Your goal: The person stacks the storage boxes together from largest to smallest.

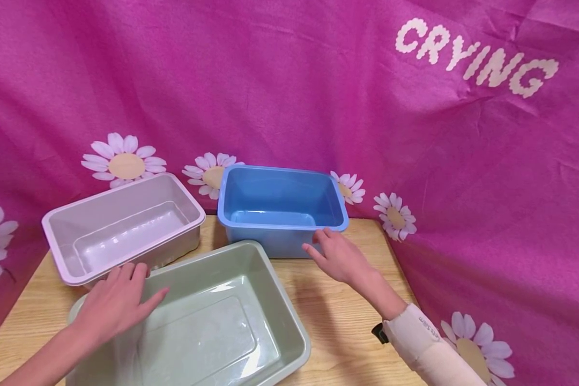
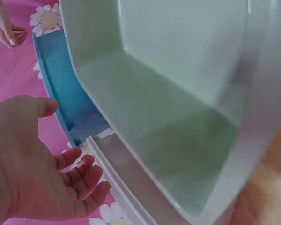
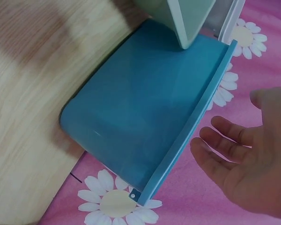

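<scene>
Three plastic bins stand close together: a pale green one (image 1: pixel 212 321) in front, a light mauve one (image 1: pixel 130 230) at the back left and a blue one (image 1: pixel 282 228) at the back. My left hand (image 1: pixel 113 303) hovers over the green bin's far left rim, close to the mauve bin's near edge. In the left wrist view its fingers are loosely bent and hold nothing. By the blue bin's front right corner is my right hand (image 1: pixel 342 260). The right wrist view shows that hand (image 3: pixel 243 159) apart from the blue rim, fingers relaxed, nothing in them.
A wooden table (image 1: pixel 338 321) carries the bins. Behind and to the right hangs a magenta cloth (image 1: pixel 289 80) with daisies and white lettering. The green bin's far corner stands against or very near the blue bin's front. A sleeve (image 1: pixel 424 343) covers the right forearm.
</scene>
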Demonstrator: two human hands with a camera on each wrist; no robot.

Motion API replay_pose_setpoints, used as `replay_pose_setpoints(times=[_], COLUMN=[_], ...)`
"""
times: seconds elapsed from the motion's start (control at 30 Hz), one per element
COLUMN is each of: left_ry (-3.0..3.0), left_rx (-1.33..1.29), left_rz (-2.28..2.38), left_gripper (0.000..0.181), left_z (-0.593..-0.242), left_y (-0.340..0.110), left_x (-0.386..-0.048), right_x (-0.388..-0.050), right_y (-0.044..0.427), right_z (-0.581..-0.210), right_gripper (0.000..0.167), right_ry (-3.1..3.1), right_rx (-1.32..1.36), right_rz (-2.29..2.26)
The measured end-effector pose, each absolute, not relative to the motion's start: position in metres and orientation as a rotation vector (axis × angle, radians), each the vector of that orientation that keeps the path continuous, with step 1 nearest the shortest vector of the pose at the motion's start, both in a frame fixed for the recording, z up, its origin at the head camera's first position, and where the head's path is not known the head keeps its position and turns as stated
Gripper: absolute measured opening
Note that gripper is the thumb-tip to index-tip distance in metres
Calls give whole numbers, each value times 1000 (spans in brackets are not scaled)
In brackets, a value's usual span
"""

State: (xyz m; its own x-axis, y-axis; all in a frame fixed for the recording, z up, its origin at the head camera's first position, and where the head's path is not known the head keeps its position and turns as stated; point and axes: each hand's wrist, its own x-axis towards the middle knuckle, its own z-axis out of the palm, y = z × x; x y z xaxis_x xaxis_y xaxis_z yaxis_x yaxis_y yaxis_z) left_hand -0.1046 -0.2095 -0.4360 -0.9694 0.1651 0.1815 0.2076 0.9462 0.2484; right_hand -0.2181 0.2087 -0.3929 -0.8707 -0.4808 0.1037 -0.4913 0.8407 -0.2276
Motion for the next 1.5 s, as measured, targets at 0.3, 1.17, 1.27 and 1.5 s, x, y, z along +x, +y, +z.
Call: replay_pose_setpoints(times=[0.3,1.17,1.27,1.5], left_ry=[-2956,-3107,-3109,-3133], left_rx=[-286,-84,-70,-63], left_rz=[-369,-450,-476,-472], left_gripper=[51,55,56,55], left_z=[-448,-461,-463,-471], left_y=[-216,-261,-267,-273], left_x=[-88,-67,-63,-55], right_x=[-213,-190,-189,-184], right_y=[206,199,197,194], right_z=[-399,-431,-436,-447], right_gripper=[34,31,31,30], right_ry=[-3001,-2979,-2983,-2985], right_rx=[808,1018,1014,1041], right_rz=[391,263,273,301])
